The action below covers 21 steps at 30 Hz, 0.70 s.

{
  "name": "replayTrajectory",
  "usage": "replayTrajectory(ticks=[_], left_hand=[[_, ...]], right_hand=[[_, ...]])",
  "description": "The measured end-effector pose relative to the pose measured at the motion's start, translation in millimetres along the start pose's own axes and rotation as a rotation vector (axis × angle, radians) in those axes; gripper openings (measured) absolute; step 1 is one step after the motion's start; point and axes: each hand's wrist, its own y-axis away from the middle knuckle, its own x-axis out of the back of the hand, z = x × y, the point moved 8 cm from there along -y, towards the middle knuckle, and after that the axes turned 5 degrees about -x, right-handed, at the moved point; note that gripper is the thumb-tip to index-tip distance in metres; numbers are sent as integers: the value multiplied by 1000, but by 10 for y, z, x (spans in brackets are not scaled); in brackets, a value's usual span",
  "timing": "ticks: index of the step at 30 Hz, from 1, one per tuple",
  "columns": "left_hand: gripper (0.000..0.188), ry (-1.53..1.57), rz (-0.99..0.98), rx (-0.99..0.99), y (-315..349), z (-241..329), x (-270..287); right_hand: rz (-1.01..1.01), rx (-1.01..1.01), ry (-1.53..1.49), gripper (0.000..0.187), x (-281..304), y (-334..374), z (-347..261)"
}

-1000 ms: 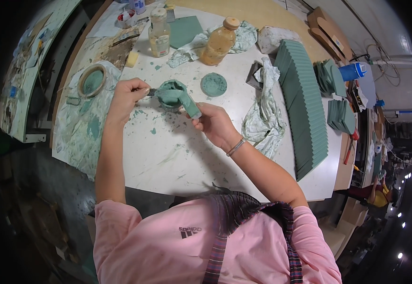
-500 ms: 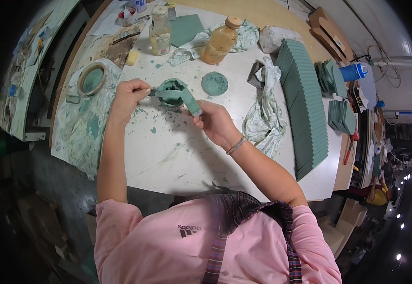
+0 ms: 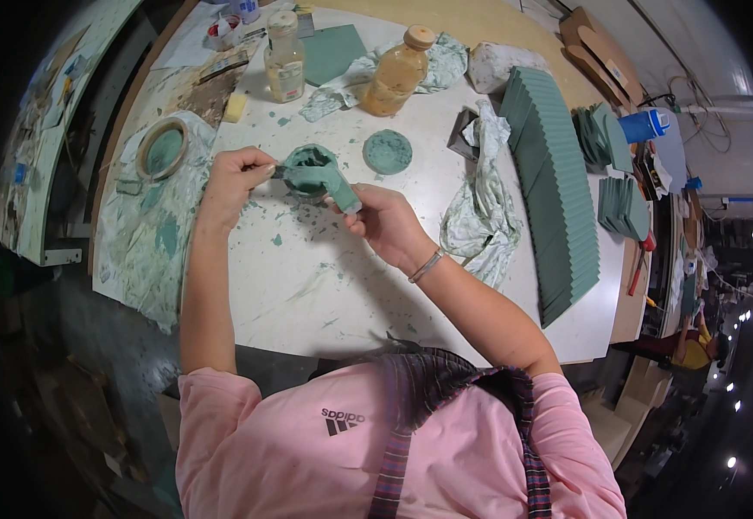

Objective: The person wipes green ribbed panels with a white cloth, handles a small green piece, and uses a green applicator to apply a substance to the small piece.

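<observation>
My left hand (image 3: 236,180) is closed, with thumb and fingers pinching a thin dark tool (image 3: 278,172), whose kind I cannot make out. My right hand (image 3: 387,223) grips the lower end of a flat green strip (image 3: 338,187) with a pale tip. The strip slants over a round tub (image 3: 290,161) of green paste, and its upper end meets the tool. Whether the tub is touched cannot be seen. Right of the tub lies a round lid (image 3: 388,152) coated in green paste. Green crumbs are scattered on the white table (image 3: 307,303).
A long row of green slabs (image 3: 554,195) lines the right side, beside a crumpled stained cloth (image 3: 480,216). Two bottles, one clear (image 3: 285,65) and one amber (image 3: 398,76), stand at the back. At left, a tape roll (image 3: 165,149) rests on stained sheeting (image 3: 126,251).
My right hand and the green strip have shifted slightly left, closer over the tub. My left hand keeps its pinch almost in place. The whole view has drifted slightly.
</observation>
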Motion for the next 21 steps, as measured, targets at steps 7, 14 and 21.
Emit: replayTrajectory(ticks=[7, 14, 21], left_hand=[[7, 53, 0, 54, 41, -43, -35], [7, 103, 50, 78, 97, -172, 83], [6, 92, 93, 63, 137, -194, 141]], right_hand=[[2, 8, 26, 34, 31, 26, -20], [-14, 13, -36, 25, 27, 5, 13], [11, 12, 33, 33, 9, 30, -8]])
